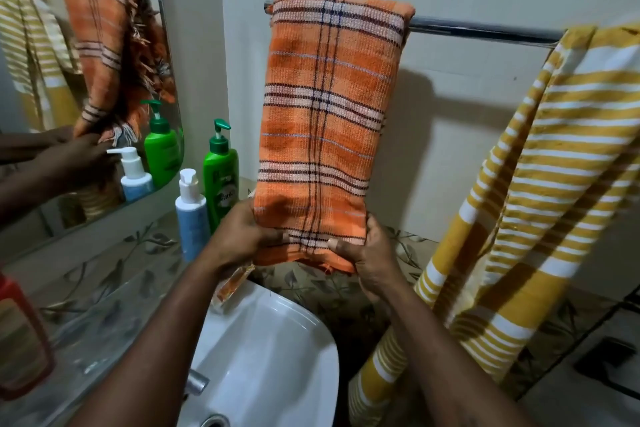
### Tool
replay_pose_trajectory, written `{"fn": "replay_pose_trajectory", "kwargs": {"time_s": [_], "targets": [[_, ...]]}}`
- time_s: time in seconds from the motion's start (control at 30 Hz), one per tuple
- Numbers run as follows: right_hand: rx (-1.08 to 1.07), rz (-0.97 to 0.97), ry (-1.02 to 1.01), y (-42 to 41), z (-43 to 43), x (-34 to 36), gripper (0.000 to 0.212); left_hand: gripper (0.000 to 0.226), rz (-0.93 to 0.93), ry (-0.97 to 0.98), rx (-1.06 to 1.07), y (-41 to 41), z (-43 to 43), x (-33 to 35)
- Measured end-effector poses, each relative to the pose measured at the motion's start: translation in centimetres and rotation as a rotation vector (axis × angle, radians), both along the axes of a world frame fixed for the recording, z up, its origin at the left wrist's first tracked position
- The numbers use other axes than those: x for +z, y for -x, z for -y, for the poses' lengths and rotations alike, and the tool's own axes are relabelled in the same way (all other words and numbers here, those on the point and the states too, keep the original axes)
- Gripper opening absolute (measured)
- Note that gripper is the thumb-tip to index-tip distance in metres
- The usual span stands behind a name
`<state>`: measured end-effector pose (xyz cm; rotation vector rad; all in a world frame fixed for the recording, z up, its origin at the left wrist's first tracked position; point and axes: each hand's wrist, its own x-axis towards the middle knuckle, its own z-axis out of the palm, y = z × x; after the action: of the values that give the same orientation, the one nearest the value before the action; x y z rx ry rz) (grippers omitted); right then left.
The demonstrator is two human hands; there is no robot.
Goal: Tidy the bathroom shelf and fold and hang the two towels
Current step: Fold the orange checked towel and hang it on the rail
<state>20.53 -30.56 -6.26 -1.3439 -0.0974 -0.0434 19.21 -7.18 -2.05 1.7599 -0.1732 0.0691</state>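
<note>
An orange plaid towel [325, 121], folded into a narrow panel, hangs over the chrome towel bar [485, 29] at its left end. My left hand [239, 236] grips the towel's lower left corner and my right hand [370, 253] grips its lower right corner. A yellow towel with white stripes [519, 204] hangs loose and unfolded from the right part of the bar, reaching down past the sink. On the glass shelf [104, 305] at the left stand a green pump bottle [220, 166] and a white and blue pump bottle [191, 215].
A white sink [270, 350] with a chrome tap [195, 381] sits below my arms. A mirror [86, 80] on the left wall reflects the towels and bottles. A red and yellow container [20, 336] stands at the shelf's near left end.
</note>
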Motion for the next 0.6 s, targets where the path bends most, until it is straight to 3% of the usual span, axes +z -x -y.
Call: {"fn": "replay_pose_trajectory", "kwargs": {"time_s": [0.13,0.37,0.47,0.6], "targets": [[0.043,0.014,0.008,0.4,-0.1,-0.1,0.076,0.053,-0.031,0.087,0.009,-0.1,0.3,-0.3],[0.032,0.034,0.118,1.0,-0.3,0.0,0.066,0.029,-0.094,0.304,0.004,0.0,0.0,-1.1],[0.026,0.038,0.117,1.0,-0.3,0.3,0.067,0.035,-0.155,0.501,0.009,0.0,0.4,-1.6],[0.054,-0.058,0.24,1.4,-0.1,1.4,0.054,0.03,-0.073,0.42,0.187,-0.5,1.1,-1.9]]}}
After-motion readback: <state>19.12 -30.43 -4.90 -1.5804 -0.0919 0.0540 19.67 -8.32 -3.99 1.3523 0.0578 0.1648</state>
